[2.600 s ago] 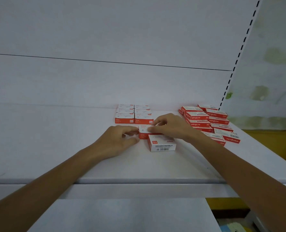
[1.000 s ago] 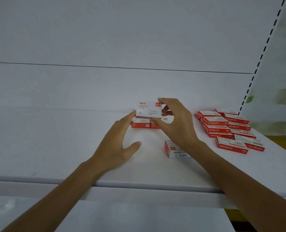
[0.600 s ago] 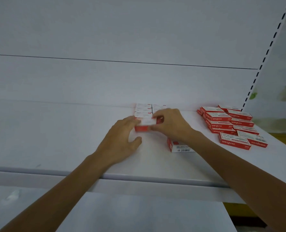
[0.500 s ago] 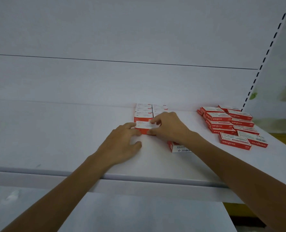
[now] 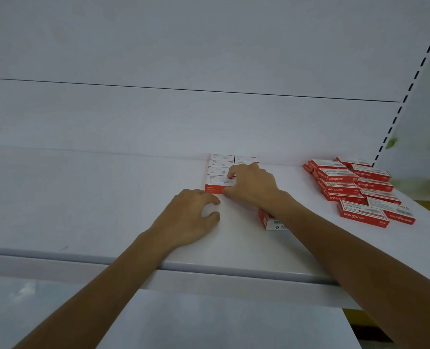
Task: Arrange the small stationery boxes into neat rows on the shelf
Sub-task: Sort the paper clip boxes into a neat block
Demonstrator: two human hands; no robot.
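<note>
Two columns of small red-and-white boxes (image 5: 221, 165) lie flat against the back of the white shelf (image 5: 108, 210). My right hand (image 5: 254, 185) pinches the front box (image 5: 217, 183) of the left column, index finger on its top and thumb at its front edge; the box touches the one behind it. Just in front of that box, my left hand (image 5: 191, 215) rests on the shelf with loosely curled fingers, holding nothing. One loose box (image 5: 270, 220) lies partly hidden under my right forearm.
A loose heap of red boxes (image 5: 354, 187) covers the right end of the shelf near the slotted upright (image 5: 407, 96). The shelf's front lip (image 5: 209, 269) runs under both forearms. A lower shelf (image 5: 221, 321) shows below.
The box that my right hand held up a second ago now lies at the front of the left column. My left hand has drawn back from it onto the shelf.
</note>
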